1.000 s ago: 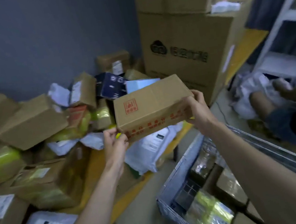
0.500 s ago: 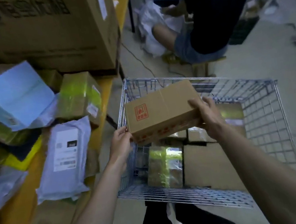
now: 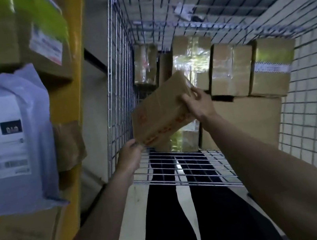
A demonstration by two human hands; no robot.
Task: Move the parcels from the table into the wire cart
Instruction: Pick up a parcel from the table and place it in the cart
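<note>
The fingers (image 3: pixel 196 95) of the right hand (image 3: pixel 199 105) curl over the far upper end of a brown cardboard box (image 3: pixel 162 111) with red print, while the left hand (image 3: pixel 130 155) pinches its near lower corner, so the box hangs tilted between both hands inside the wire cart (image 3: pixel 120 80). Below the fingers lie packed parcels: a taped row (image 3: pixel 228 69) beyond the right hand and a large flat carton (image 3: pixel 249 124) beside it, with a glossy yellow-taped parcel (image 3: pixel 183 140) directly under the box. To the left of the left hand, past the cart's wire side, the yellow worktop (image 3: pixel 70 96) carries a grey mailer bag (image 3: pixel 9 139) and other parcels. Doing this well likely means lowering the near end first into the gap by the wire wall, levelling the box, then releasing the left grip before the right, so nothing snags on the wires or crushes the parcel below.
</note>
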